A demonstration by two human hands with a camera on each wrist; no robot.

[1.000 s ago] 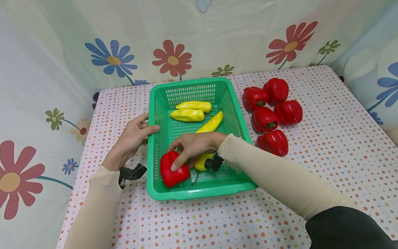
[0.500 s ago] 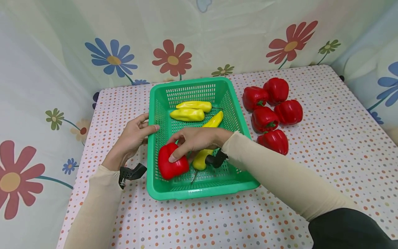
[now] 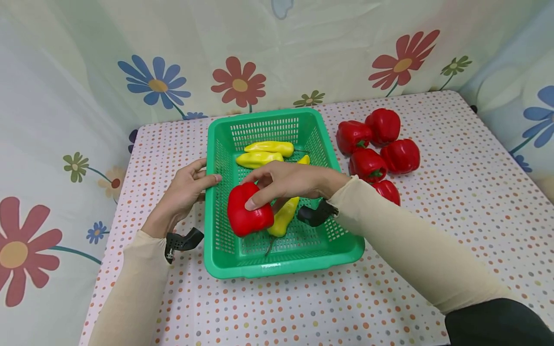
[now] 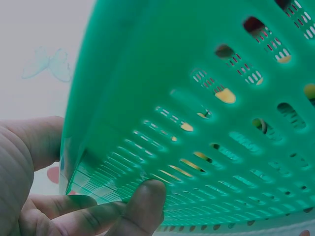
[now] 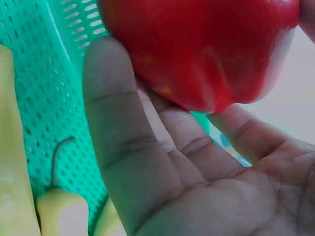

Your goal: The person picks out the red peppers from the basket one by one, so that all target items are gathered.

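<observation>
My left hand (image 3: pixel 186 190) grips the left rim of a green plastic basket (image 3: pixel 209 226), thumb over the rim and fingers against the outside wall, as the left wrist view also shows. My right hand (image 3: pixel 292 180) holds a red bell pepper (image 3: pixel 246 214) over the basket's near left part. In the right wrist view the fingers (image 5: pixel 118 108) lie along the bell pepper's side. Two long yellow peppers (image 3: pixel 259 159) lie at the far end of the basket. Another yellow pepper (image 3: pixel 283 218) lies below the right hand, which hides some of the yellow there.
Several red bell peppers (image 3: pixel 367 164) lie grouped on the table right of the basket, the nearest partly behind the right sleeve (image 3: pixel 398 245). A dotted cloth (image 3: pixel 277 307) covers the table. A flowered curtain (image 3: pixel 277 48) hangs behind it.
My right hand has lifted the red bell pepper from the basket's near left corner, moving it up and slightly right. The left hand has stayed on the rim.
</observation>
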